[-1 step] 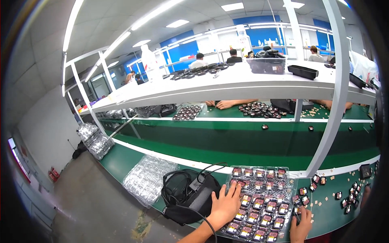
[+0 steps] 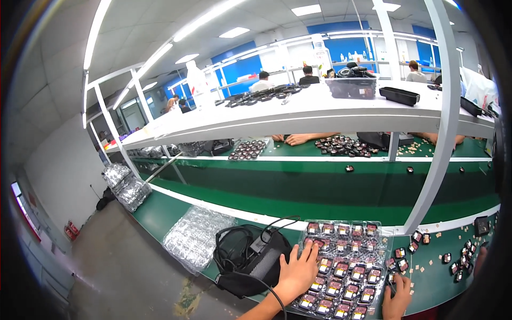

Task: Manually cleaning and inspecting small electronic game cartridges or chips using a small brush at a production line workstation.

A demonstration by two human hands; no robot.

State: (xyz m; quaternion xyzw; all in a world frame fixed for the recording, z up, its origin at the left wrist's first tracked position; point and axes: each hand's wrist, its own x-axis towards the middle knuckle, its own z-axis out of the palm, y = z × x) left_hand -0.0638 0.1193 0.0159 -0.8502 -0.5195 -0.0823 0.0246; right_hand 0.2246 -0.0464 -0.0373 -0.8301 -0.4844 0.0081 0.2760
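Note:
My left hand (image 2: 298, 271) lies with fingers spread over the left part of a clear plastic tray (image 2: 385, 240), its fingertips among the pockets. Small square black units (image 2: 343, 289) with reddish faces and white-and-yellow labels sit in rows in the tray. Just off the tray's right side, my right hand (image 2: 397, 300) has its fingers curled around a small black unit (image 2: 392, 279), which they partly cover. More loose black units (image 2: 401, 264) lie on the green bench beyond its fingertips.
Left of the tray sits a black bag (image 2: 248, 261) with cables; one cable passes by my left forearm. Empty clear trays (image 2: 194, 237) are stacked beyond. A white post (image 2: 429, 176) rises behind the tray. Across the bench, another person's hands (image 2: 296, 138) are near piled units.

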